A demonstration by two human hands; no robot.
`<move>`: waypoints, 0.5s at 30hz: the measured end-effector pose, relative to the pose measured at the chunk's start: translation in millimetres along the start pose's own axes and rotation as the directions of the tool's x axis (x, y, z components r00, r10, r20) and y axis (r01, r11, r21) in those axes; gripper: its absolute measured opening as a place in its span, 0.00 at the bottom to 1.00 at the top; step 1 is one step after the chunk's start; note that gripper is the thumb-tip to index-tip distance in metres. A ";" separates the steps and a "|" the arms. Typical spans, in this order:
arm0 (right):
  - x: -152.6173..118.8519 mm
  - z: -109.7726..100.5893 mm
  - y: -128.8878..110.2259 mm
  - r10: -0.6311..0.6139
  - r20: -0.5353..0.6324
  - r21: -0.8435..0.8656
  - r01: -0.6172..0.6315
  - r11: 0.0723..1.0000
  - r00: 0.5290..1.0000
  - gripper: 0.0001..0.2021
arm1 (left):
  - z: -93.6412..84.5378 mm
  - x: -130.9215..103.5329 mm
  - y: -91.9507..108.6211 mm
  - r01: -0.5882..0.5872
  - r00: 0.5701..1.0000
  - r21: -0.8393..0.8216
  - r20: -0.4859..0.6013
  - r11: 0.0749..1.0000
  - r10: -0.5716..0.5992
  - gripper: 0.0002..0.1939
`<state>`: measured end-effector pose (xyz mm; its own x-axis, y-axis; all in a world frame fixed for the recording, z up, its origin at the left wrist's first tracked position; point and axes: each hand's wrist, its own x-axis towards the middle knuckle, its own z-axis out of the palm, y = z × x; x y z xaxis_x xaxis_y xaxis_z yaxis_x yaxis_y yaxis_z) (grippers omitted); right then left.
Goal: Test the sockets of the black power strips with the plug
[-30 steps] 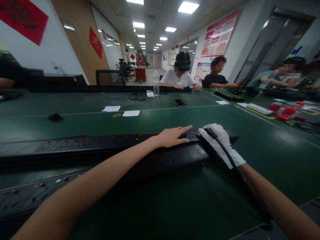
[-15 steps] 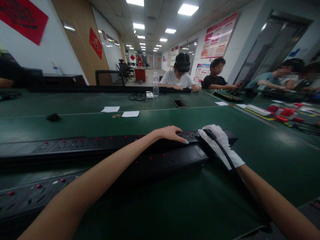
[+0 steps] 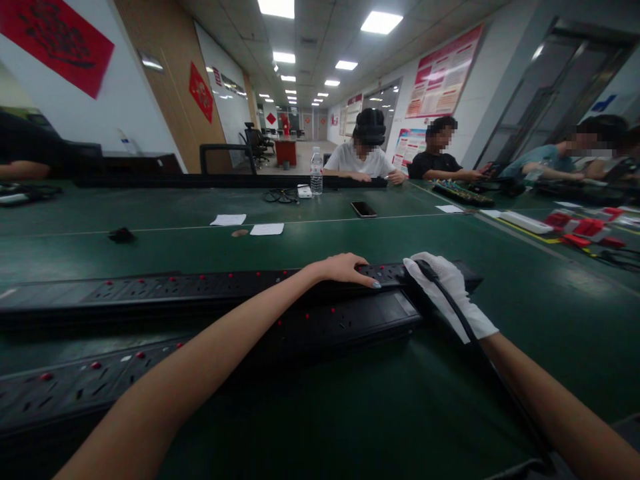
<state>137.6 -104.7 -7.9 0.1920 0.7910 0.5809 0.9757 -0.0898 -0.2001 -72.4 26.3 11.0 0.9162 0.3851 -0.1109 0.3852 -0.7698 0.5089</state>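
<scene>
A long black power strip [image 3: 165, 285] with red lights lies across the table. Over its right part rests my bare left hand [image 3: 347, 268], thumb on the near side and fingers curled over the far side, closed around the strip. My right hand [image 3: 440, 280], in a white glove, is closed on a black plug [image 3: 427, 269] just to the right. From that plug a thick black cable [image 3: 463, 320] runs down along my right forearm. Whether the plug sits in a socket is hidden by the glove. A second power strip [image 3: 350, 325] lies nearer, partly under my left forearm.
Across the green table [image 3: 350, 427] are paper slips [image 3: 267, 229], a phone [image 3: 363, 209], a water bottle [image 3: 317, 172] and a small black object [image 3: 121, 235]. Red and white parts [image 3: 585, 228] lie at the right. Several people sit along the far sides.
The scene has shifted slightly to the right in view. Both hands keep their places on the far power strip and the plug.
</scene>
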 end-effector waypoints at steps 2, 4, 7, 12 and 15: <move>-0.6 -0.8 0.6 0.018 0.008 0.008 -0.018 1.000 1.000 0.17 | -0.2 0.0 -0.5 0.000 1.000 -0.002 -0.008 1.000 0.000 0.37; -0.6 -1.4 2.1 0.001 0.037 0.022 -0.002 1.000 0.999 0.17 | -0.4 0.4 -1.3 -0.002 1.000 -0.003 -0.015 1.000 0.002 0.36; -0.1 -1.0 4.7 -0.010 0.063 0.035 0.008 0.999 0.998 0.17 | -0.4 1.2 -2.6 -0.007 1.000 -0.006 -0.022 1.000 0.007 0.37; 0.2 3.0 7.2 0.042 0.028 0.065 -0.044 0.997 0.999 0.17 | 0.4 1.9 -3.0 -0.009 0.999 0.004 -0.035 1.000 0.010 0.37; -0.6 5.0 8.1 0.035 0.021 0.081 -0.037 0.996 0.999 0.16 | 0.6 1.4 -2.6 -0.011 0.999 0.013 -0.040 1.000 0.011 0.38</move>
<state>144.9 -102.9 -13.8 0.2242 0.7998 0.5569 0.9561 -0.0697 -0.2848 -72.1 28.6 9.1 0.9153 0.3964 -0.0708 0.3765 -0.7803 0.4994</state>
